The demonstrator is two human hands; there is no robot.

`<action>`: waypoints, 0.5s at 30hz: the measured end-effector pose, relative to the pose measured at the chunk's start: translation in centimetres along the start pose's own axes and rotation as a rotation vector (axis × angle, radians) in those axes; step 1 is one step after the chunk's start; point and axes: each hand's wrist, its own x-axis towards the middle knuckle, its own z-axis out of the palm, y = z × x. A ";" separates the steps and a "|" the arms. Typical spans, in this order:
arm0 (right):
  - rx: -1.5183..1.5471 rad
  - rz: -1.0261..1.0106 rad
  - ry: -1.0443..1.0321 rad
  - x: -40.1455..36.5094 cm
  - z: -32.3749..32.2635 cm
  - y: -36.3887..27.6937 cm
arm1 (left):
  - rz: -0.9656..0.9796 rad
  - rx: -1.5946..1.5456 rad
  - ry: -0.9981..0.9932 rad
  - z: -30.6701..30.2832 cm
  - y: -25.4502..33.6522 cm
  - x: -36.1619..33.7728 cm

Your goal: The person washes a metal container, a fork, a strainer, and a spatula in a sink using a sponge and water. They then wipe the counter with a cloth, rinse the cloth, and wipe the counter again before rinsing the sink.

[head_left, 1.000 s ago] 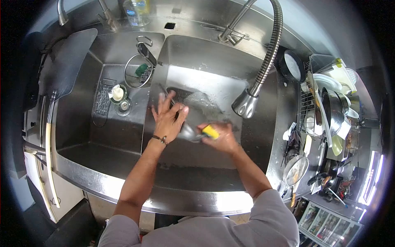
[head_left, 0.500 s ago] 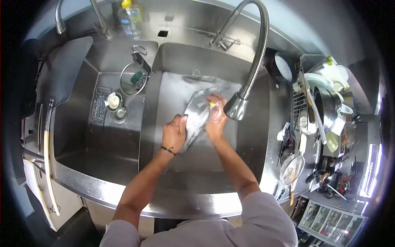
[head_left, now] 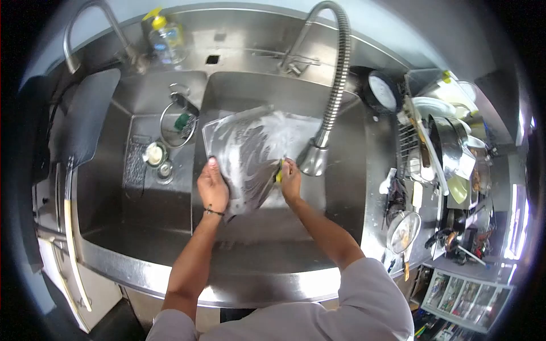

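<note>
A soapy rectangular tray (head_left: 250, 153), streaked with white foam, is tilted in the right sink basin. My left hand (head_left: 213, 184) grips its left edge, thumb on top. Near its right side, my right hand (head_left: 291, 181) is closed on a yellow sponge (head_left: 280, 170), of which only a small part shows. Just right of that hand hangs the metal spray head (head_left: 314, 159) of the tall faucet. Foam lies in the basin behind the tray.
The left basin holds a strainer (head_left: 162, 128) with a green scrubber, a grater (head_left: 135, 165) and small containers. A soap bottle (head_left: 166, 42) stands behind. Right of the sink are a pan (head_left: 382, 92), a loaded dish rack (head_left: 409, 139) and a sieve (head_left: 404, 232).
The tray has turned flatter, showing its foamy face. My left hand moved left with it, and my right hand moved down towards its right edge. The camera view has shifted slightly.
</note>
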 end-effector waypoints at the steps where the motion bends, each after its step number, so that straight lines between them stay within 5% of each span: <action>1: 0.081 0.064 0.047 1.1 -0.6 1.5 | -0.011 -0.013 0.008 0.2 -0.8 0.1; 3: 0.369 0.004 0.251 4.6 -1.4 5.1 | -0.110 0.038 -0.024 -0.2 -0.2 0.0; 4: 0.652 0.272 0.181 5.4 -6.1 -2.7 | -0.094 0.066 -0.032 -0.1 -0.4 0.0; 5: 0.254 -0.150 0.333 6.9 -8.6 -5.6 | -0.077 0.096 -0.036 0.0 -0.5 0.1; 6: 0.133 -0.346 0.471 9.6 -11.1 -6.3 | -0.075 0.120 -0.033 0.0 -0.4 0.0; 10: -0.390 -0.417 0.754 18.8 -21.0 -10.7 | -0.130 0.066 -0.128 0.0 -0.9 0.0; 13: -0.870 -0.410 0.931 21.4 -22.4 -12.1 | -0.134 0.067 -0.130 0.2 -0.8 -0.3; 15: -0.659 -0.531 0.734 19.6 -20.9 -13.3 | -0.068 0.183 -0.145 0.1 -0.7 -0.2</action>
